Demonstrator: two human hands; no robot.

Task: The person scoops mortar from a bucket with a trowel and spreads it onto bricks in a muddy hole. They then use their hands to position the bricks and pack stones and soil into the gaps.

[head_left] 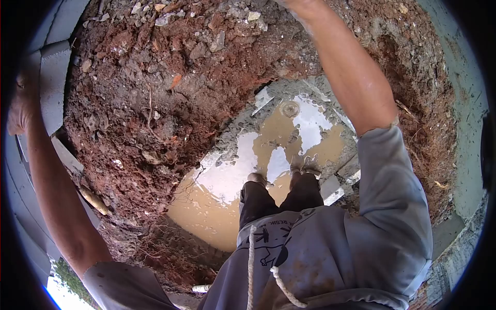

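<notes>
At the far left edge my left hand (pixel 22 109) is beside a grey block (pixel 53 77) at the rim of the dug earth; dark shading at the picture's border hides most of its fingers. My right forearm (pixel 351 72) reaches up and forward over the soil. Only the base of my right hand (pixel 297 4) shows at the top edge, its fingers cut off by the frame. Between my arms lies a mound of reddish-brown earth (pixel 139 103) mixed with stones and roots.
My feet (pixel 258 179) stand in a pit with muddy water (pixel 206 219) and wet grey mortar (pixel 235 129). A grey plastered wall (pixel 465 103) curves along the right. Stacked grey blocks (pixel 31 206) line the left, and cords (pixel 251 268) hang from my shirt.
</notes>
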